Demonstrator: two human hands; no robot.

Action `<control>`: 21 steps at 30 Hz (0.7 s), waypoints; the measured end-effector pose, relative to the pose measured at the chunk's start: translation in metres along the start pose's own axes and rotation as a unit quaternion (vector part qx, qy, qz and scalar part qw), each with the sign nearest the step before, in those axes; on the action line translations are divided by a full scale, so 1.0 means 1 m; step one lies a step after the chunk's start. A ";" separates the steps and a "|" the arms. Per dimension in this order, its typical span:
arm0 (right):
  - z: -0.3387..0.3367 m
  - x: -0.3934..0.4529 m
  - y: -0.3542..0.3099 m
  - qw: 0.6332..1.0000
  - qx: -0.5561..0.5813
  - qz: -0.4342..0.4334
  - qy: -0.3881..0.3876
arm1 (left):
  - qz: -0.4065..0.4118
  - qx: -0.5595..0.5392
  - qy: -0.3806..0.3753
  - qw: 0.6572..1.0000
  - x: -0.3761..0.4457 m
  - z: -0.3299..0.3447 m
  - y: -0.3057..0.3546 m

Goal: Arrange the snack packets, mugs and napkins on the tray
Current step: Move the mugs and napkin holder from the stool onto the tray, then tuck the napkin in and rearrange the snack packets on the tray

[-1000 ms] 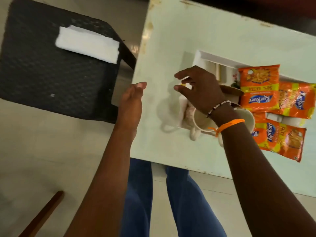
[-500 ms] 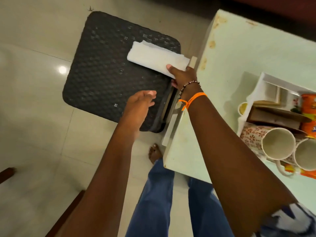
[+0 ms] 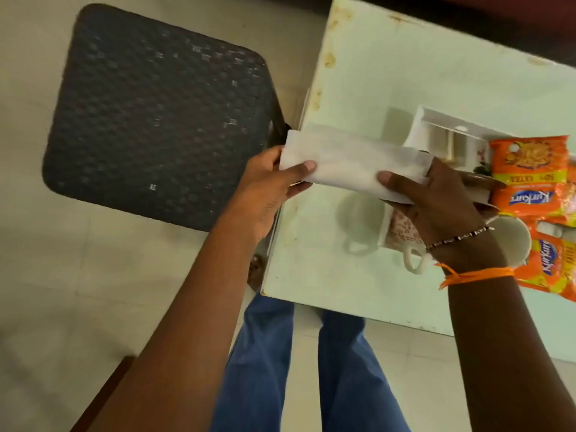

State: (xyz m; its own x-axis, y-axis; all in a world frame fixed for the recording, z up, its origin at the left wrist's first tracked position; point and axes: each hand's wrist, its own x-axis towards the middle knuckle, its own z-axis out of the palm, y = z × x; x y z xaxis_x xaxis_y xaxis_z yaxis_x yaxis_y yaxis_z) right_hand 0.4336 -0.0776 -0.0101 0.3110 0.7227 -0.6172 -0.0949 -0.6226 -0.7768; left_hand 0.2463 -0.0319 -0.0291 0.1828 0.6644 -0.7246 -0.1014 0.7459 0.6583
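Both hands hold a folded stack of white napkins (image 3: 346,159) over the left part of the table. My left hand (image 3: 268,185) grips its left end, my right hand (image 3: 436,194) its right end. A white tray (image 3: 420,123) lies on the table at the right. On it rest orange snack packets (image 3: 530,169) and two mugs lying on their sides: a floral-patterned mug (image 3: 400,227) under my right hand and a white mug (image 3: 514,238) beside my wrist.
The pale green table (image 3: 405,67) has worn, stained edges. A dark woven stool (image 3: 156,116) stands to its left on the tiled floor. A brown wooden piece (image 3: 103,397) shows at the bottom left. My blue-trousered legs are below the table edge.
My right hand lifted the napkins off the stool and carried them right, over the table. My left hand joined and took hold of their left end. The stool top is now bare.
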 end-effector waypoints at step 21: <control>-0.184 0.039 0.055 0.937 -0.284 -0.125 0.160 | 0.071 0.332 0.126 0.932 0.025 0.186 -0.076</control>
State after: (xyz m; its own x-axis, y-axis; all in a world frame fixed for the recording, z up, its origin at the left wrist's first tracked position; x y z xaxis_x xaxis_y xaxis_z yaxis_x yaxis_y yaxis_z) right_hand 0.6148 -0.1390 -0.0538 0.5320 0.7971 -0.2856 0.5097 -0.5708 -0.6438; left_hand 0.4409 -0.0810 -0.0594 -0.0296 0.8069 -0.5899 0.5355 0.5112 0.6723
